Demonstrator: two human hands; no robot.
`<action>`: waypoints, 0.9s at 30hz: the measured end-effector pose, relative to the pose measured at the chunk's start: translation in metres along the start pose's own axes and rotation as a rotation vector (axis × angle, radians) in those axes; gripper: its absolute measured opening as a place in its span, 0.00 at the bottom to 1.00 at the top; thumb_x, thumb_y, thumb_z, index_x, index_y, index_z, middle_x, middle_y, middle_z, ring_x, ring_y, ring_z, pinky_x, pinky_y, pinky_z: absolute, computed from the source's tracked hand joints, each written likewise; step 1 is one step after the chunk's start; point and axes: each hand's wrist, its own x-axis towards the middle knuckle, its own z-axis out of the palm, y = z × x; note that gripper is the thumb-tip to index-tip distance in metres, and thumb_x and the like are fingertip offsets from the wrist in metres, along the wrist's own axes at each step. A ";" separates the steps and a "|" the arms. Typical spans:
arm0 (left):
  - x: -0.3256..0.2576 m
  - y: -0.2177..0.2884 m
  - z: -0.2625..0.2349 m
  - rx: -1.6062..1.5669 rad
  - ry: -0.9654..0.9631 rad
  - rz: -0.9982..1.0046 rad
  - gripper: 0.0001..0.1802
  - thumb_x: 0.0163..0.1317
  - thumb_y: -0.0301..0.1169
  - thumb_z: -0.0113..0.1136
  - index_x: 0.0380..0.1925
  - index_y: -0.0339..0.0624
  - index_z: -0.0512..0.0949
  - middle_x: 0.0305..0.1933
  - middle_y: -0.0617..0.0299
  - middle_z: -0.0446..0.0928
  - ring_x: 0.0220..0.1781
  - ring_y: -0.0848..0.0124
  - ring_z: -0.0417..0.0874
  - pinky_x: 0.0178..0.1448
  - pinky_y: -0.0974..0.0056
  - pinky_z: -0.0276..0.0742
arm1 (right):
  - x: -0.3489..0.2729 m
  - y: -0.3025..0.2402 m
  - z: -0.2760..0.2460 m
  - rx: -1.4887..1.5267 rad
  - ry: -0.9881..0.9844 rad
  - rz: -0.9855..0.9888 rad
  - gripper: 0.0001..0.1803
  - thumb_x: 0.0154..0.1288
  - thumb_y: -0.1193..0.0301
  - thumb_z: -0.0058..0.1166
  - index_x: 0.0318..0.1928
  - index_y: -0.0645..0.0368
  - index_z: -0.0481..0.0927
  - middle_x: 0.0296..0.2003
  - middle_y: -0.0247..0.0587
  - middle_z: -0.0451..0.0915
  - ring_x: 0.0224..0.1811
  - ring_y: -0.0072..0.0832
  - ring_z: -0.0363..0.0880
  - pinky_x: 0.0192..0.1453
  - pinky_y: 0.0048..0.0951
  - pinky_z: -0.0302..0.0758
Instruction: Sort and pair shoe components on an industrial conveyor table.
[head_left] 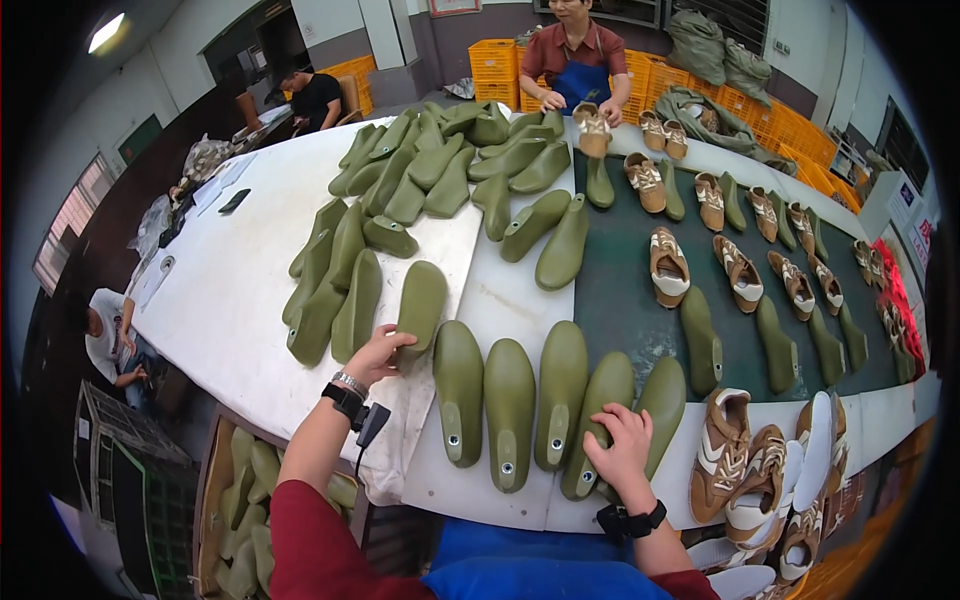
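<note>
Dark red sleeves (318, 545) flank a blue apron (540, 575), with black wrist straps (640, 520) and one silver bracelet (350, 383).

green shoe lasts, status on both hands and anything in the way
Left hand touching one green last. Right hand on front row's fourth last from left. Nothing visibly blocking; brown sneakers off right.

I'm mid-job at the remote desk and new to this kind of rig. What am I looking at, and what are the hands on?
No robot here: these are a person's bare hands, seen from above by a head-worn camera whose wide lens bends straight edges. The left hand touches the end of one green shoe last, a foot-shaped form; how firmly is unclear. The right hand lies over the right end of a front row of five lasts. More lasts are heaped on the white tabletop; brown sneakers stand on the dark green strip.
</note>
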 end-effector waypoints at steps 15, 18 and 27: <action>0.151 0.065 0.035 0.877 0.610 0.622 0.34 0.43 0.38 0.64 0.54 0.44 0.70 0.54 0.51 0.72 0.58 0.51 0.68 0.60 0.55 0.68 | 0.001 -0.001 0.000 -0.008 -0.041 0.018 0.14 0.42 0.66 0.60 0.33 0.53 0.79 0.42 0.37 0.75 0.48 0.36 0.72 0.64 0.51 0.56; 0.115 0.030 -0.040 1.030 0.804 0.559 0.38 0.42 0.35 0.65 0.58 0.45 0.66 0.59 0.53 0.69 0.59 0.50 0.67 0.61 0.54 0.68 | 0.002 -0.004 -0.001 -0.006 -0.035 0.001 0.14 0.42 0.67 0.59 0.34 0.54 0.79 0.43 0.38 0.75 0.48 0.36 0.72 0.64 0.51 0.56; 0.063 -0.054 -0.099 0.803 0.717 0.221 0.54 0.40 0.43 0.67 0.69 0.60 0.49 0.68 0.45 0.54 0.66 0.49 0.60 0.66 0.53 0.61 | 0.004 -0.004 0.007 0.007 -0.005 -0.030 0.13 0.44 0.67 0.59 0.34 0.54 0.79 0.42 0.37 0.76 0.48 0.35 0.72 0.64 0.49 0.57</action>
